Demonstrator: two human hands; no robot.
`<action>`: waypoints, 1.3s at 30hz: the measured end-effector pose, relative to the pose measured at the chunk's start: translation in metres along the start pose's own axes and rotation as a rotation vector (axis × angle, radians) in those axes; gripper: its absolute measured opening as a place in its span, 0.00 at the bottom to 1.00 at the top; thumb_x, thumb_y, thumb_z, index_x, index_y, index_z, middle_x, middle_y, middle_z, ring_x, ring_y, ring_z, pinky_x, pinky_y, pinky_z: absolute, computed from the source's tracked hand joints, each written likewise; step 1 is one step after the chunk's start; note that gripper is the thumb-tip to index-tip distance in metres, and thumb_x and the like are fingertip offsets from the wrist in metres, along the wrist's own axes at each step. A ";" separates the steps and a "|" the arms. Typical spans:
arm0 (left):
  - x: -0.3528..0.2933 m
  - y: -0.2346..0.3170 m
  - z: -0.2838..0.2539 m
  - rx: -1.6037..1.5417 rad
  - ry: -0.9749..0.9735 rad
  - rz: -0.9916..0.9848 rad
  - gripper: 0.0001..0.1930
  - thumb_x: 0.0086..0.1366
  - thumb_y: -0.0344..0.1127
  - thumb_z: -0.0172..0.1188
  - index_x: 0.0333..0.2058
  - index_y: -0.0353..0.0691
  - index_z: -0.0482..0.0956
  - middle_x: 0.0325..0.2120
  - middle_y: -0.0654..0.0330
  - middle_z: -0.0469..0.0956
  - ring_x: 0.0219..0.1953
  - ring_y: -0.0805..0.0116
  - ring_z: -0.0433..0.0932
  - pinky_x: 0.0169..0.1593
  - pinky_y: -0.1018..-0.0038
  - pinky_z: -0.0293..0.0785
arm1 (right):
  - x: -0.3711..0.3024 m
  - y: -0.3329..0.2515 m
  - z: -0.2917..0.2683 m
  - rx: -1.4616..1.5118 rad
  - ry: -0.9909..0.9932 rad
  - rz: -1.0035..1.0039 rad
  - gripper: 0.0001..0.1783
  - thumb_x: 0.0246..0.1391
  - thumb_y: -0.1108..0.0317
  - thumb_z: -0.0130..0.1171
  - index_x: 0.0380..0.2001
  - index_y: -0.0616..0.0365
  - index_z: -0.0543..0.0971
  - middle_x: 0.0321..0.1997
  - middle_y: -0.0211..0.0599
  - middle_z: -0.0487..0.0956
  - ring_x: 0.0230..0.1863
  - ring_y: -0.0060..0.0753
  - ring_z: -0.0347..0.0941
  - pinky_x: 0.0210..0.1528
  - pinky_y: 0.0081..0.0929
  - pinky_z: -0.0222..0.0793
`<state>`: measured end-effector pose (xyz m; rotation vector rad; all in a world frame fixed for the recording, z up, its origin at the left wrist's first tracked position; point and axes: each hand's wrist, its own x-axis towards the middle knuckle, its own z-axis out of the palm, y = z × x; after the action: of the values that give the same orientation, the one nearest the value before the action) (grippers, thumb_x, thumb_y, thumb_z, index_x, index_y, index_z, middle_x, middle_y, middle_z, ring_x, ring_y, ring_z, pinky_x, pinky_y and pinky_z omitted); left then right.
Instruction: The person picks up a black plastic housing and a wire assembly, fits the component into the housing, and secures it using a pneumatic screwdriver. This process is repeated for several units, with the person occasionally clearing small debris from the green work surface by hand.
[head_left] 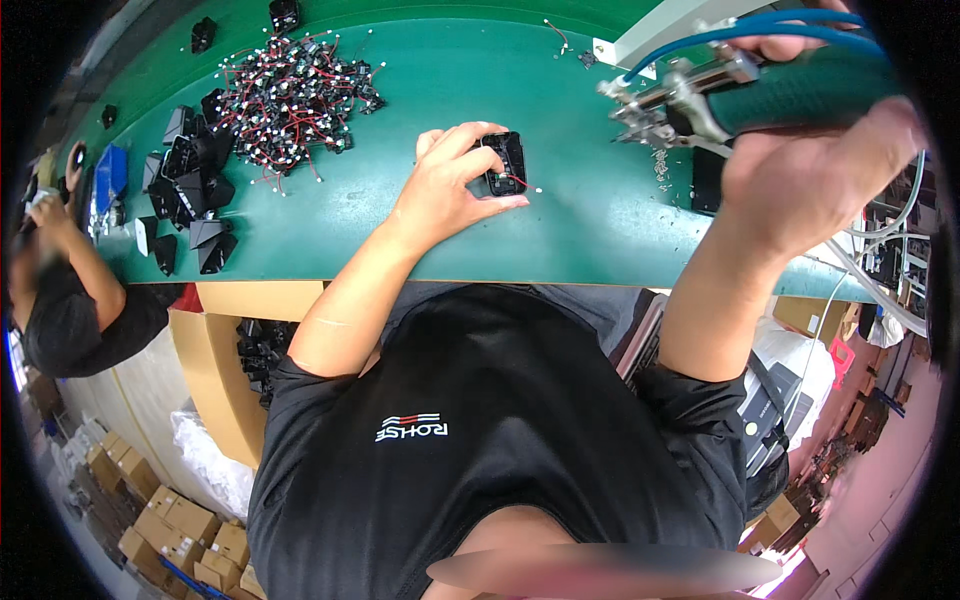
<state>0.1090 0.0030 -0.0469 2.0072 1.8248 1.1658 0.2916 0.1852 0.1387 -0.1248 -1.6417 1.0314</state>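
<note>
Left grip [452, 180] clasped the case [514, 158] at its right, long axis toward the near edge of the worktop [580, 235], while the right grip [790, 185] grasped the tool [810, 98].

A smooth green counter [600, 235] carries a heap of small black parts with thin red wires [295, 105]. Left of the heap lie angular black plastic housings [190, 190]; right of it, an open black rectangular housing [514, 152]; farther right, scattered small pale pieces [661, 168].
</note>
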 end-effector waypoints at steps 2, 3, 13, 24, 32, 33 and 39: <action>-0.008 -0.003 -0.002 0.011 0.010 -0.030 0.21 0.45 0.45 0.83 0.32 0.46 0.80 0.56 0.58 0.80 0.56 0.57 0.77 0.58 0.62 0.65 | -0.010 0.010 0.023 0.186 -0.072 0.034 0.49 0.65 0.30 0.47 0.59 0.74 0.67 0.42 0.52 0.79 0.41 0.48 0.82 0.45 0.41 0.82; -0.007 -0.002 -0.002 0.006 0.005 -0.034 0.20 0.45 0.45 0.82 0.31 0.46 0.81 0.55 0.58 0.80 0.56 0.57 0.76 0.58 0.62 0.65 | -0.016 0.007 0.029 0.264 -0.099 0.048 0.50 0.64 0.28 0.46 0.59 0.74 0.67 0.42 0.52 0.79 0.40 0.47 0.82 0.45 0.40 0.82; -0.007 -0.002 0.001 -0.023 -0.008 -0.079 0.23 0.46 0.47 0.81 0.39 0.44 0.86 0.53 0.64 0.78 0.53 0.63 0.76 0.56 0.64 0.61 | -0.069 0.023 0.074 0.626 -0.068 0.310 0.72 0.42 0.07 0.44 0.63 0.71 0.65 0.33 0.43 0.78 0.33 0.43 0.81 0.35 0.34 0.82; -0.008 -0.005 0.008 -0.072 0.102 -0.047 0.20 0.44 0.45 0.82 0.31 0.43 0.83 0.51 0.62 0.79 0.53 0.61 0.76 0.55 0.64 0.62 | -0.054 0.003 0.068 0.952 0.027 0.447 0.65 0.48 0.09 0.41 0.65 0.61 0.67 0.37 0.47 0.78 0.36 0.48 0.79 0.40 0.40 0.80; -0.007 -0.005 0.007 -0.094 0.086 -0.025 0.19 0.45 0.44 0.82 0.29 0.44 0.80 0.54 0.59 0.79 0.56 0.58 0.76 0.57 0.62 0.63 | 0.009 -0.036 0.031 0.598 -0.313 0.227 0.65 0.49 0.10 0.43 0.66 0.64 0.65 0.36 0.40 0.74 0.36 0.41 0.73 0.41 0.42 0.71; -0.007 -0.004 0.006 -0.094 0.095 -0.031 0.19 0.45 0.44 0.82 0.29 0.44 0.80 0.54 0.59 0.79 0.56 0.58 0.76 0.57 0.62 0.63 | 0.006 -0.035 0.034 0.600 -0.324 0.230 0.65 0.49 0.10 0.43 0.66 0.64 0.65 0.36 0.40 0.74 0.36 0.41 0.73 0.41 0.42 0.71; -0.005 -0.003 0.005 -0.140 0.060 -0.030 0.20 0.45 0.44 0.81 0.30 0.44 0.80 0.54 0.59 0.78 0.56 0.58 0.76 0.57 0.61 0.63 | -0.048 -0.005 0.065 0.756 -0.149 0.351 0.64 0.52 0.11 0.38 0.63 0.67 0.67 0.33 0.43 0.77 0.31 0.43 0.79 0.37 0.40 0.79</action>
<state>0.1100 0.0009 -0.0538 1.8813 1.7417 1.3194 0.2571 0.1193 0.1080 0.1804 -1.2777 1.9040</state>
